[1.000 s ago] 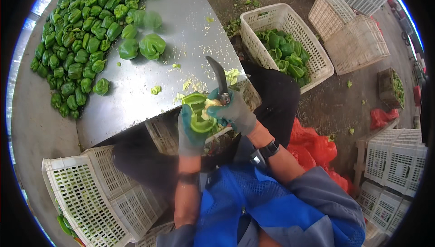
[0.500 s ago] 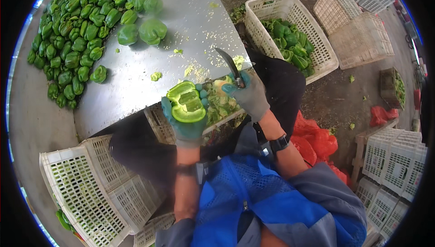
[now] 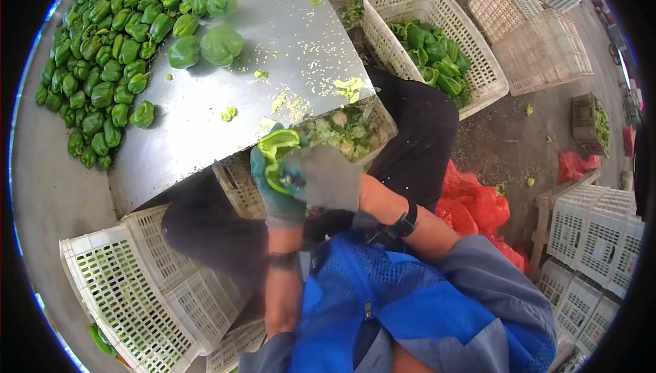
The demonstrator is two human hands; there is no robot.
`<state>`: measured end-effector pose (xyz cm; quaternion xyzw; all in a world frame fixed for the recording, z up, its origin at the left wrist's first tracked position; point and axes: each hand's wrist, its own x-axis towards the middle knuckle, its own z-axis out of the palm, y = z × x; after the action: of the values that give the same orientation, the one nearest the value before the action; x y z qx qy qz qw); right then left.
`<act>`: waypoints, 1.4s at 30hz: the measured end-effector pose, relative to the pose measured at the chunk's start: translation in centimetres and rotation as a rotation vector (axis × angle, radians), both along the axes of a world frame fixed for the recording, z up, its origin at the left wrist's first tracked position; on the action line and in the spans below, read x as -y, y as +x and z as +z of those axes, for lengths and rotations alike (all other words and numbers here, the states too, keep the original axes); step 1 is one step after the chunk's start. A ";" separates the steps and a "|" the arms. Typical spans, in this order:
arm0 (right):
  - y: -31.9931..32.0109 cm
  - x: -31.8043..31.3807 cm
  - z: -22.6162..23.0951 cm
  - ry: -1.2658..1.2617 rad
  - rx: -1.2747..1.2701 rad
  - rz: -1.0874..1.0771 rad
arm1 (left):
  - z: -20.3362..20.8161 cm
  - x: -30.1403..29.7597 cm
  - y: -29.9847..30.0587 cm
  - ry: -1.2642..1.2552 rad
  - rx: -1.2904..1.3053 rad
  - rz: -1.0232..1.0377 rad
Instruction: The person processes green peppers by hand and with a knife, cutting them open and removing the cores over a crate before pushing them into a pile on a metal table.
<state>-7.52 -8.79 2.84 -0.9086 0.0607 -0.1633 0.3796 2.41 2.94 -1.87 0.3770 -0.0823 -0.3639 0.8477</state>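
Note:
My left hand (image 3: pixel 279 205), in a grey-and-green glove, is wrapped round a cut green bell pepper (image 3: pixel 275 146) whose hollow, pale inside faces up. Against the pepper's near right side works my gloved right hand (image 3: pixel 331 176), slightly blurred and closed. A small dark part of the knife (image 3: pixel 294 181) shows at its fingers; the blade is hidden by the hand and the pepper. Under both hands, a crate (image 3: pixel 386 130) holds pale pepper scraps. The metal table (image 3: pixel 184 120) just beyond carries scattered seeds and trimmed bits.
Whole green peppers (image 3: pixel 102 65) are heaped at the table's far left. A white crate (image 3: pixel 488 75) with cut peppers stands beyond my right knee. Empty-looking crates (image 3: pixel 130 284) lie at the lower left, and red mesh sacks (image 3: pixel 471 202) lie on the floor at right.
My right hand has swung left and down onto the pepper, bringing the knife with it. The curved blade, plainly visible before, is now hidden. The pepper has tilted in my left hand.

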 end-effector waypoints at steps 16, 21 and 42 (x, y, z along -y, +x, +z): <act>0.9 2.7 0.6 0.545 0.014 -0.207 | 4.9 1.4 0.1 0.150 0.000 0.147; 3.2 7.4 3.2 1.510 0.063 -0.161 | 5.3 -2.0 3.9 0.305 0.221 0.291; -4.2 28.5 0.4 0.948 0.138 -0.869 | 3.7 11.6 32.7 1.232 1.743 -0.032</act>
<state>-11.68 -37.27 3.25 -0.5224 0.4641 -0.3156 0.6420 35.10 -8.63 1.86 0.8695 -0.4671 0.0413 0.1548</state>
